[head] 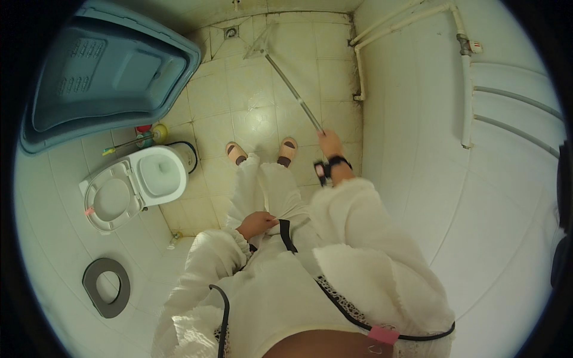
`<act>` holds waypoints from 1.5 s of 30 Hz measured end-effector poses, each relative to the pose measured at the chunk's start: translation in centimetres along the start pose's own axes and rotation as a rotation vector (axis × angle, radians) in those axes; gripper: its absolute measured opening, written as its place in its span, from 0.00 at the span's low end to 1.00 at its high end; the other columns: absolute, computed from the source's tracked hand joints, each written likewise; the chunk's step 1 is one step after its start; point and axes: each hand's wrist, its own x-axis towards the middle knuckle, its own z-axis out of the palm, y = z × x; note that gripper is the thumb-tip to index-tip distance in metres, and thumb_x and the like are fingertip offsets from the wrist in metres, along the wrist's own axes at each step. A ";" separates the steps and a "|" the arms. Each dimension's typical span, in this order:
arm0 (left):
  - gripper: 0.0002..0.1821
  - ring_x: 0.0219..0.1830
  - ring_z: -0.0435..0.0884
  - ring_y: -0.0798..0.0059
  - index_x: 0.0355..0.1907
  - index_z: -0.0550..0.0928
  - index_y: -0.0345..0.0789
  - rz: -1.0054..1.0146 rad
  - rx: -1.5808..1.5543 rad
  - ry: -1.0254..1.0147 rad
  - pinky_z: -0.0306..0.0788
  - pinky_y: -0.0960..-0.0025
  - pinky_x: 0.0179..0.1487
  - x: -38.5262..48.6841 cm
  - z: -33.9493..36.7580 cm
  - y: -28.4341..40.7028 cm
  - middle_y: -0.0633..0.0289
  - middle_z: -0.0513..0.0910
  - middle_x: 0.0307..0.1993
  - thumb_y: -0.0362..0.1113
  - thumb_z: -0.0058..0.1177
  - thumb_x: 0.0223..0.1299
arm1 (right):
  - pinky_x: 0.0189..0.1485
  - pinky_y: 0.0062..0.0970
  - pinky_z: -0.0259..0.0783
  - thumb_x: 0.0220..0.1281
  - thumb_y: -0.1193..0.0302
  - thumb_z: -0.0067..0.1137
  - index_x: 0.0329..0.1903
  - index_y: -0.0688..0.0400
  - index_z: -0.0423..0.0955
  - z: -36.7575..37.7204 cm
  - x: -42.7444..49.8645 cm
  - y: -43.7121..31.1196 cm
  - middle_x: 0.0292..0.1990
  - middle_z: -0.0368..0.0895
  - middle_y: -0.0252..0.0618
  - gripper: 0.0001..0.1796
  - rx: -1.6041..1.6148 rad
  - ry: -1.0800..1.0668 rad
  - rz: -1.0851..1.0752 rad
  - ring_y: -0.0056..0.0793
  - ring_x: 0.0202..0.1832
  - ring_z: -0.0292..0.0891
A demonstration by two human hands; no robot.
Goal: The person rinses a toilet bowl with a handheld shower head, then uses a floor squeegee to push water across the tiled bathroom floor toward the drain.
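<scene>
My right hand point(332, 144), with a black band at the wrist, grips the upper end of a metal pole point(293, 91). The pole slants away to a see-through, triangular floor-wiper head point(261, 44) on the tiled floor point(253, 89). That head lies near the floor drain point(231, 32), to its right. Close to my body, my left hand point(258, 224) pinches the cloth of my white clothing point(286, 208) at the front, beside a black strap point(284, 232). My feet stand in tan slippers point(288, 150) on the tiles.
A toilet point(163, 172) with raised seat stands left, a brush point(130, 145) beside it. Above leans a large blue plastic tub point(134, 67). A grey seat ring point(106, 288) hangs on the left wall. White pipes point(405, 24) and a valve point(473, 46) run along the right wall.
</scene>
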 end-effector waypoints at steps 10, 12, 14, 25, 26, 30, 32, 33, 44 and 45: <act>0.20 0.37 0.80 0.53 0.38 0.85 0.35 -0.074 -0.132 0.005 0.72 0.59 0.43 0.6 0.5 -0.2 0.51 0.84 0.33 0.51 0.50 0.62 | 0.42 0.41 0.72 0.64 0.58 0.51 0.45 0.61 0.77 -5.4 -16.1 23.6 0.36 0.81 0.56 0.19 0.014 0.174 0.220 0.56 0.41 0.77; 0.20 0.37 0.80 0.53 0.38 0.85 0.35 -0.105 -0.190 -0.005 0.71 0.59 0.42 0.4 0.8 -0.4 0.51 0.83 0.32 0.51 0.50 0.62 | 0.43 0.42 0.72 0.64 0.58 0.50 0.44 0.62 0.77 -5.2 -14.8 25.4 0.36 0.81 0.57 0.19 -0.037 0.158 0.210 0.58 0.41 0.76; 0.20 0.36 0.79 0.53 0.38 0.85 0.35 -0.065 -0.203 0.046 0.71 0.59 0.42 0.1 1.2 -0.5 0.51 0.83 0.32 0.51 0.51 0.62 | 0.43 0.45 0.72 0.64 0.58 0.50 0.43 0.63 0.77 -4.7 -11.7 25.5 0.36 0.80 0.58 0.20 -0.143 0.145 0.147 0.60 0.41 0.76; 0.17 0.39 0.80 0.53 0.38 0.86 0.39 -0.106 0.014 0.045 0.72 0.58 0.44 -0.4 1.2 1.7 0.53 0.84 0.35 0.49 0.49 0.63 | 0.53 0.49 0.69 0.64 0.57 0.48 0.43 0.65 0.80 -4.9 10.6 -2.2 0.45 0.80 0.59 0.22 -0.023 0.077 0.135 0.58 0.50 0.74; 0.17 0.39 0.80 0.53 0.38 0.86 0.39 -0.109 0.069 0.040 0.72 0.58 0.44 -0.5 1.0 1.9 0.54 0.84 0.35 0.49 0.49 0.63 | 0.53 0.49 0.69 0.64 0.58 0.48 0.42 0.65 0.79 -5.7 9.7 -2.6 0.44 0.80 0.58 0.22 -0.053 0.109 0.045 0.58 0.50 0.74; 0.17 0.40 0.81 0.54 0.38 0.86 0.40 -0.040 0.064 0.090 0.72 0.57 0.44 -0.6 0.3 1.4 0.54 0.84 0.35 0.49 0.48 0.64 | 0.51 0.51 0.68 0.65 0.58 0.49 0.44 0.64 0.78 -8.3 4.0 2.3 0.42 0.80 0.57 0.21 -0.064 0.234 -0.150 0.60 0.47 0.74; 0.15 0.37 0.79 0.52 0.36 0.85 0.39 0.049 0.018 0.186 0.71 0.55 0.41 -0.5 0.2 0.8 0.53 0.83 0.33 0.47 0.49 0.64 | 0.46 0.51 0.69 0.67 0.58 0.46 0.43 0.64 0.76 -9.4 0.1 6.5 0.41 0.80 0.58 0.21 -0.149 0.166 -0.008 0.61 0.45 0.74; 0.14 0.36 0.79 0.52 0.35 0.84 0.39 0.076 -0.002 0.212 0.70 0.55 0.39 -0.3 0.3 0.6 0.53 0.83 0.31 0.46 0.50 0.64 | 0.44 0.51 0.69 0.67 0.57 0.46 0.42 0.64 0.76 -9.9 -2.1 9.0 0.38 0.80 0.57 0.21 -0.077 0.090 0.009 0.61 0.43 0.74; 0.18 0.40 0.81 0.56 0.38 0.87 0.41 -0.061 -0.004 0.154 0.73 0.58 0.44 -2.3 -2.6 -2.8 0.56 0.85 0.35 0.50 0.48 0.63 | 0.48 0.48 0.71 0.65 0.57 0.48 0.46 0.59 0.78 -0.4 -19.4 14.7 0.42 0.80 0.55 0.20 -0.267 -0.162 0.130 0.58 0.46 0.75; 0.18 0.40 0.82 0.56 0.37 0.87 0.40 -0.068 -0.001 0.142 0.73 0.58 0.43 -2.6 -2.8 -3.1 0.56 0.85 0.35 0.50 0.49 0.63 | 0.49 0.50 0.69 0.65 0.56 0.47 0.46 0.59 0.77 0.9 -18.4 13.2 0.44 0.80 0.56 0.21 -0.288 -0.201 0.149 0.60 0.47 0.74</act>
